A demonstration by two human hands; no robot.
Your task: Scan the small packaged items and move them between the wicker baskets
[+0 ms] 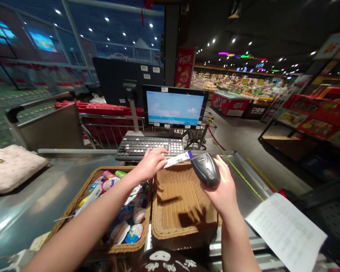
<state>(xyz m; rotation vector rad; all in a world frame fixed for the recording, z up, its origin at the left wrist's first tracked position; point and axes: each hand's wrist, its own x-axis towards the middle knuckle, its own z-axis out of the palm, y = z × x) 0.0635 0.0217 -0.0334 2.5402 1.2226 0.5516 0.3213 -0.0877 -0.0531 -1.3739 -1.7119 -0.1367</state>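
My left hand [150, 163] is closed on a long white box with a purple end [178, 158], held level above the far rim of an empty wicker basket [184, 223]. My right hand [222, 187] grips a dark handheld barcode scanner [205, 169], whose head sits just right of the box's purple end. A second wicker basket [73, 209] on the left is full of small colourful packaged goods [130, 226]; my left forearm crosses over it.
A keyboard [150, 146] and a lit monitor [174, 107] stand behind the baskets on the steel checkout counter [25, 211]. A beige pouch [11, 166] lies at far left. A printed sheet [286, 230] sits at right. Shopping trolleys and store shelves lie beyond.
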